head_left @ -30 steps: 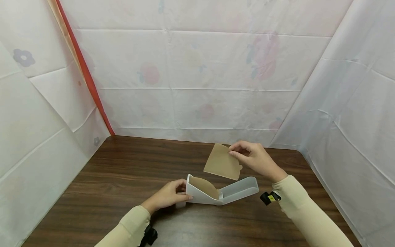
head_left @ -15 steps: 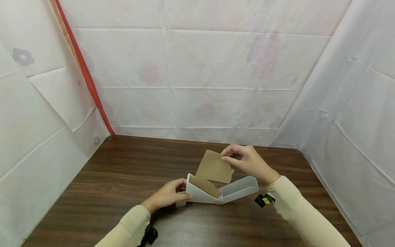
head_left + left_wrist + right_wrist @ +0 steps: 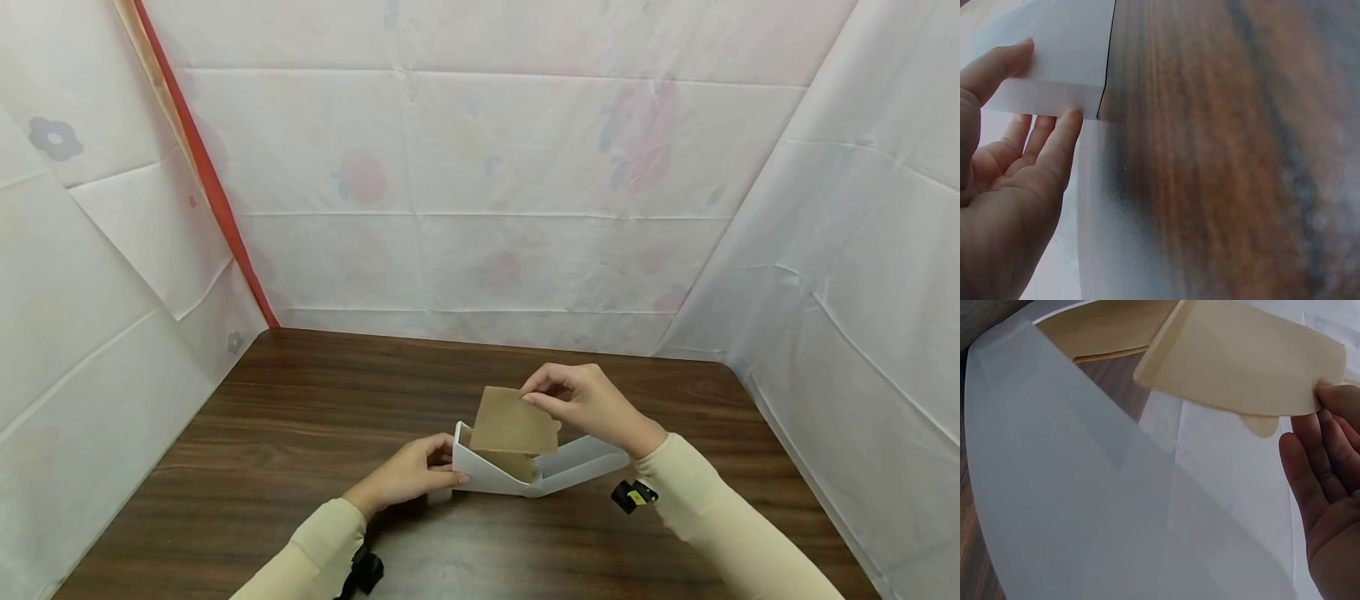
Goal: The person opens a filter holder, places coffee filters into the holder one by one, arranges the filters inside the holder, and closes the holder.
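A white box (image 3: 480, 475) lies on the table with its translucent lid (image 3: 588, 460) swung open to the right. Inside it stands a stack of brown paper coffee filters (image 3: 1100, 328). My left hand (image 3: 408, 471) holds the box's left end, thumb (image 3: 1007, 65) on one face and fingertips against the adjoining side. Between thumb and fingers, my right hand (image 3: 596, 407) pinches a single coffee filter (image 3: 513, 427) by its edge. That filter hangs over the box opening, overlapping the stack in the head view. A small rounded tab (image 3: 1261, 425) sticks out from its side.
The dark wood-grain table (image 3: 330, 392) carries the box near its middle. White printed sheets (image 3: 480, 167) enclose it at the back and both sides, with a red strip (image 3: 206, 171) at the left corner. A black camera (image 3: 633, 496) hangs at the right wrist.
My right hand has moved left and down with the coffee filter, from behind the box to over its opening. The left hand and the box have stayed put.
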`<action>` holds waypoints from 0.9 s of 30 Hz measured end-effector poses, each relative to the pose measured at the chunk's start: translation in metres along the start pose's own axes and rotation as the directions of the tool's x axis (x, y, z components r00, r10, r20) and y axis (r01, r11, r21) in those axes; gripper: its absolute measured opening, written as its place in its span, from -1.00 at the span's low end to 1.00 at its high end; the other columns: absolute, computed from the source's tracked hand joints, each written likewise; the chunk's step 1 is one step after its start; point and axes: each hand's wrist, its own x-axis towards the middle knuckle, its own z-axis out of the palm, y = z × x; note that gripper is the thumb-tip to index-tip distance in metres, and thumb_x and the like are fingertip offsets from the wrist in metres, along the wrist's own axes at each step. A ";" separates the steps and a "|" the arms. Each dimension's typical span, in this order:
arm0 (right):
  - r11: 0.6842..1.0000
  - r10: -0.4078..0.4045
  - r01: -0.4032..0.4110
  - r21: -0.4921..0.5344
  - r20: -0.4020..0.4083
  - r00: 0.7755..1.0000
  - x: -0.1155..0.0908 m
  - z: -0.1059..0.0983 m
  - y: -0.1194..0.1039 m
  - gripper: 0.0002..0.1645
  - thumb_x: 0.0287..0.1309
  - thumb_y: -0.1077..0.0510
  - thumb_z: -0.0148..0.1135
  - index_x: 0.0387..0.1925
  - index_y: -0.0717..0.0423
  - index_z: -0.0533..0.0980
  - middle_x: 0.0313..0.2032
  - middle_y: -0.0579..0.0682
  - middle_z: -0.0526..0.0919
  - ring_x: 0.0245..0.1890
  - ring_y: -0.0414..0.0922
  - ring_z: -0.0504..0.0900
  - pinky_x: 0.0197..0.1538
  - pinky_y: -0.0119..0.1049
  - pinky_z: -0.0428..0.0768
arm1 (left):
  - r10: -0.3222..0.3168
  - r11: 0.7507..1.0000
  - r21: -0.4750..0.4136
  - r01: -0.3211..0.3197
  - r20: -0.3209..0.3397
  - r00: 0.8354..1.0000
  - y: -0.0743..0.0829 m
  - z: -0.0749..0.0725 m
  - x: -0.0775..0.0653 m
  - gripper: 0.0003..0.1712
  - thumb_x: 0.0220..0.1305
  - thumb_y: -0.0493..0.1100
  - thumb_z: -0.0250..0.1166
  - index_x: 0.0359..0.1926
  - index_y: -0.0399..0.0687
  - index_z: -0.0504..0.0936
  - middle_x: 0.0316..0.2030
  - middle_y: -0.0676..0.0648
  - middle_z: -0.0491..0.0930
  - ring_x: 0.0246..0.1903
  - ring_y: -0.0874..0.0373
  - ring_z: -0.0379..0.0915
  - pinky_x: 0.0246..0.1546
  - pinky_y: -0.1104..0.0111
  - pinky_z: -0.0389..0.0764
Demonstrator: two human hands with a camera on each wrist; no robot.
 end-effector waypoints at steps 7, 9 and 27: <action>0.999 -0.038 0.038 -0.018 0.000 0.999 0.001 0.007 -0.001 -0.88 0.28 0.18 0.35 -0.19 -0.11 0.66 -0.33 -0.26 0.70 -0.40 -0.28 0.64 -0.38 -0.36 0.63 | 0.001 1.000 0.002 -0.001 -0.004 1.000 0.000 0.000 -0.001 -0.60 0.21 -0.19 0.48 0.02 -0.19 0.59 -0.13 -0.04 0.68 -0.05 0.04 0.59 -0.10 0.40 0.60; 1.000 -0.028 0.028 -0.013 0.001 1.000 0.001 0.009 -0.002 -0.88 0.28 0.19 0.36 -0.20 -0.11 0.66 -0.32 -0.26 0.70 -0.39 -0.28 0.64 -0.38 -0.35 0.64 | 0.001 1.000 0.003 -0.001 -0.005 1.000 -0.001 0.000 -0.001 -0.60 0.20 -0.19 0.48 0.02 -0.19 0.59 -0.13 -0.04 0.68 -0.05 0.04 0.59 -0.10 0.40 0.60; 0.997 -0.072 0.072 -0.006 0.013 0.997 -0.001 0.028 0.004 -0.90 0.25 0.15 0.39 -0.21 -0.11 0.68 -0.32 -0.27 0.67 -0.42 -0.29 0.57 -0.38 -0.38 0.60 | -0.006 1.000 0.009 0.006 -0.002 1.000 0.000 -0.001 -0.002 -0.57 0.22 -0.17 0.48 0.06 -0.18 0.58 -0.10 -0.03 0.68 -0.03 0.05 0.59 -0.09 0.40 0.60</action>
